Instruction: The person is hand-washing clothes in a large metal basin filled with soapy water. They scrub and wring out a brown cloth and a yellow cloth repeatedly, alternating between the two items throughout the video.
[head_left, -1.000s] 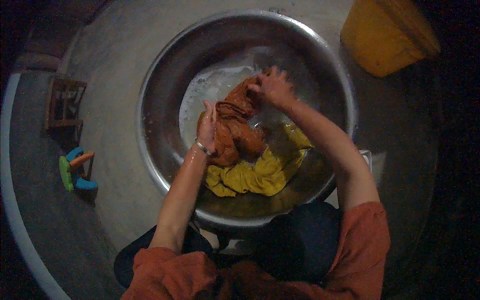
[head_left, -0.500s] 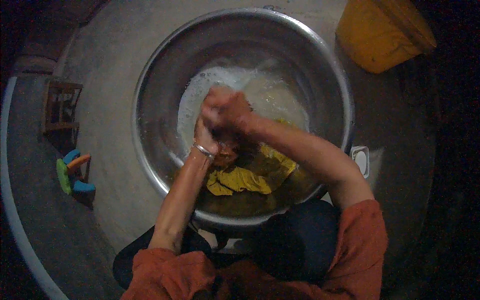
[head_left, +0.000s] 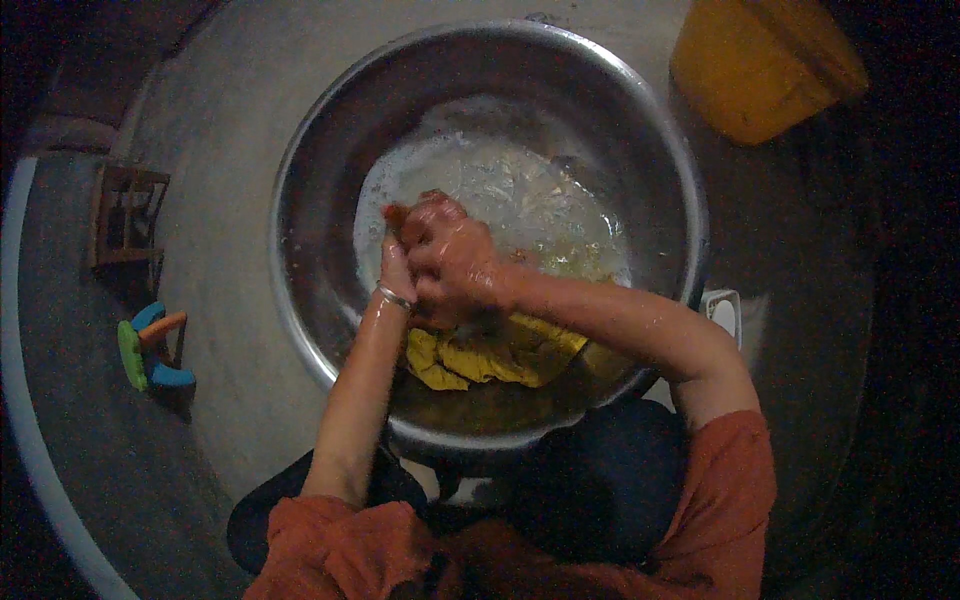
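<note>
Together, the left hand (head_left: 398, 262) and right hand (head_left: 452, 262) clench a wad of orange cloth (head_left: 395, 214) over the soapy metal basin (head_left: 300, 260); a yellow cloth (head_left: 490, 352) lies below.

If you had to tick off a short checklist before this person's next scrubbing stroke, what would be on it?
1. Both hands on the cloth: the left hand and right hand are pressed together around an orange cloth; ok.
2. Cloth over the metal basin, not the floor: ok.
3. Soapy water in the basin: foamy water shows; ok.
4. Yellow cloth inside the basin: it lies against the near wall; ok.
5. How much orange cloth is gathered in the grip: mostly hidden by the hands; cannot tell.
6. Bracelet clear of the cloth: it sits on the left wrist, below the hands; ok.
</note>
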